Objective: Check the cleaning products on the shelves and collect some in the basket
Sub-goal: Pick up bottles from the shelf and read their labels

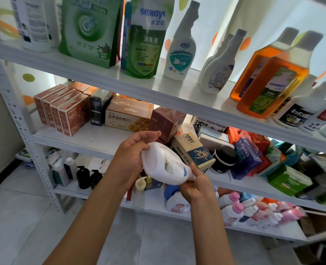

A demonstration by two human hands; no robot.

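I hold a white plastic jug with a handle and a blue-edged label, tilted on its side in front of the middle shelf. My left hand cups its base end, with the fingers stretched over the top. My right hand grips its lower neck end from below. On the top shelf stand a green pouch, a Seaways refill pouch, white spray bottles and amber disinfectant bottles. No basket is in view.
The middle shelf carries snack boxes, a tea box, a black jar and coloured packs. The lower shelf holds black pump bottles and pink-capped detergent bottles. A grey tiled floor lies on the left.
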